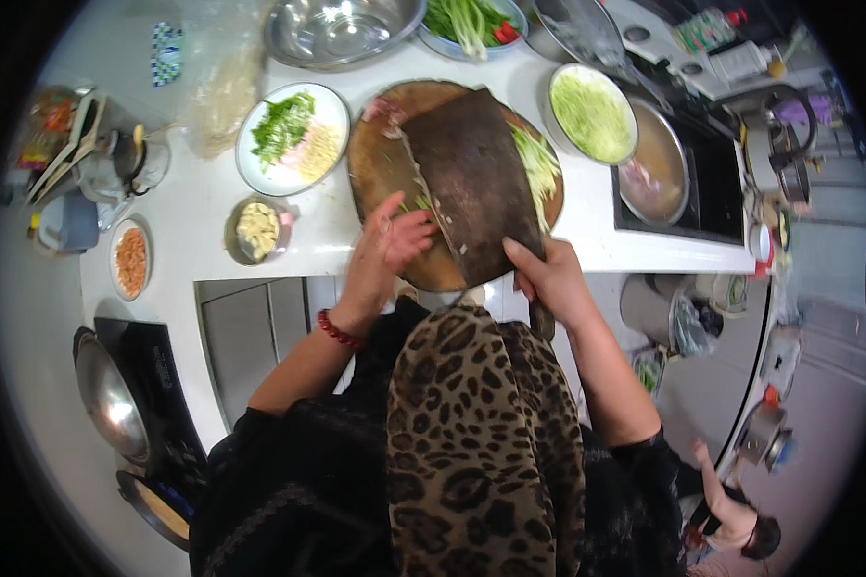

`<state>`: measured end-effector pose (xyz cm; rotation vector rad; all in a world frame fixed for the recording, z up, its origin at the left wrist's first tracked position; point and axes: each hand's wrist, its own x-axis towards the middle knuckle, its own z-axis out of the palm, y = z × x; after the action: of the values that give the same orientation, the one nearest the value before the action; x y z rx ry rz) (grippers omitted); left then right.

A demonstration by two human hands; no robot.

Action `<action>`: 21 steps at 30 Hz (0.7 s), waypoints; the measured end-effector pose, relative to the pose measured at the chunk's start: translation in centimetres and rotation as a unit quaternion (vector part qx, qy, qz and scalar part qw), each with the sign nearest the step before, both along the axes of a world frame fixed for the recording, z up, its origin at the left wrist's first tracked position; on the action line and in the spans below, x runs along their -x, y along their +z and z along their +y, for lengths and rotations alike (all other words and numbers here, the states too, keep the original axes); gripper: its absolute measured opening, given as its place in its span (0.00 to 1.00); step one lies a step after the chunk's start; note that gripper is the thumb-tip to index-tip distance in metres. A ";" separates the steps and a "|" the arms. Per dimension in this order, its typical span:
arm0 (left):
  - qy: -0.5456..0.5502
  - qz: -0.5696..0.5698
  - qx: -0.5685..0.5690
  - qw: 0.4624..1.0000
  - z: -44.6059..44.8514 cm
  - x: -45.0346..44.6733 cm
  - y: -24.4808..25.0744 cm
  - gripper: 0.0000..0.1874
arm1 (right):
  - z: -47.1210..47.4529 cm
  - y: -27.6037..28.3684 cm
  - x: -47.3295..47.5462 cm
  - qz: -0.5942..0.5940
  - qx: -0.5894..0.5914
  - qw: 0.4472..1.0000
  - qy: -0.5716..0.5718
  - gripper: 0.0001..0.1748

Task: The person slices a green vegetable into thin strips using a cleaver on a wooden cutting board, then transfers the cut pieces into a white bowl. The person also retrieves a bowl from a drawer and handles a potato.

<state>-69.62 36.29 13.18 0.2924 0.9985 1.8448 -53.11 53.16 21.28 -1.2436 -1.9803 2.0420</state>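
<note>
In my right hand (548, 278) is the handle of a broad, dark Chinese cleaver (476, 173), its blade lying across or just above a round wooden chopping board (375, 169). My left hand (397, 238) has its fingers apart at the board's near left, close to the blade's edge, and holds nothing; a red bead bracelet is on that wrist. Pale green shreds (538, 169) lie at the board's right, and pieces of raw meat (385, 115) at its upper left. A few green bits show near my left fingertips. The blade hides the middle of the board.
Left of the board are a plate of chopped greens (292, 141), a metal cup of pale slices (257, 231) and a dish of orange bits (130, 260). Beyond stand a steel basin (346, 32) and a vegetable bowl (473, 25). Rightward are a bowl of green shreds (593, 115) and a pan with liquid (653, 173). Another person (729, 516) is at lower right.
</note>
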 end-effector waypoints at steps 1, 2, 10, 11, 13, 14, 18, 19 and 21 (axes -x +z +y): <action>0.013 -0.127 -0.097 0.987 1.1 -0.4 0.5 0.35 | -0.1 -0.1 0.0 0.029 0.023 0.999 0.002 0.18; -0.013 -0.177 -0.126 0.976 1.9 -0.3 1.1 0.39 | -0.2 -0.2 0.0 0.034 0.072 0.997 -0.007 0.17; -0.081 -0.351 -0.218 0.907 3.6 -0.3 2.8 0.45 | -0.4 -2.0 -1.0 0.055 0.165 0.984 -0.047 0.14; -0.090 -0.348 -0.243 0.901 3.5 -0.5 2.5 0.44 | -0.4 -2.0 -1.1 0.029 0.141 0.988 -0.053 0.13; -0.087 -0.359 -0.236 0.899 3.4 -0.7 2.1 0.43 | -0.1 -1.9 -1.5 0.019 0.100 0.993 -0.057 0.12; -0.044 -0.366 -0.185 0.911 3.4 -0.6 1.9 0.43 | 0.0 -1.9 -1.6 0.014 0.075 0.994 -0.073 0.12; 0.015 -0.272 -0.105 0.956 3.1 0.0 1.7 0.41 | 1.1 -1.4 -2.4 0.031 -0.027 0.994 -0.097 0.13; 0.030 -0.183 -0.091 0.979 3.3 0.1 1.7 0.38 | 1.3 -1.3 -2.7 0.027 -0.043 0.992 -0.112 0.14; 0.018 0.278 -0.029 0.960 3.1 0.9 1.3 0.34 | 1.8 -1.2 -3.4 0.035 -0.088 0.990 -0.108 0.14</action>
<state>-70.57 39.35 14.46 0.8676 1.3315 1.8655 -49.75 54.97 20.12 -1.2687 -1.8563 1.7466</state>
